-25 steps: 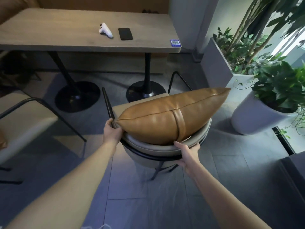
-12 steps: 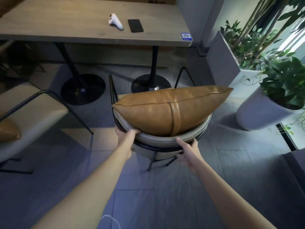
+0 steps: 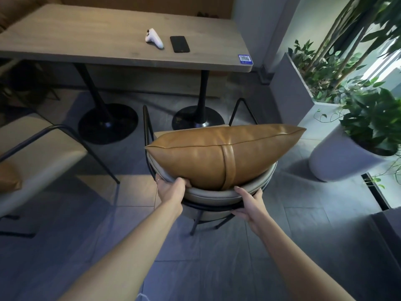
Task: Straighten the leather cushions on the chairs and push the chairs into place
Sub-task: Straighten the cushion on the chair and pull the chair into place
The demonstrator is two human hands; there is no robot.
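Observation:
A tan leather cushion [image 3: 219, 157] with a vertical strap lies across the curved grey backrest of a black-framed chair [image 3: 212, 195] in front of me. The chair faces the wooden table [image 3: 104, 40]. My left hand [image 3: 171, 190] grips the backrest's left top edge, its fingers curled under the cushion. On the right part of the backrest my right hand [image 3: 247, 203] holds the padded rim, thumb on top. A second chair [image 3: 39, 148] with a tan cushion [image 3: 8, 178] stands at the left edge, partly cut off.
A white controller [image 3: 154, 41] and a black phone [image 3: 179, 44] lie on the table. Two black pedestal bases [image 3: 108, 122] stand under it. White planters [image 3: 338, 157] with green plants crowd the right side. Grey tile floor surrounds the chair.
My left hand shifted from the chair's left frame to the top of the backrest under the cushion. The chair and cushion turned squarer to the table and moved closer to it.

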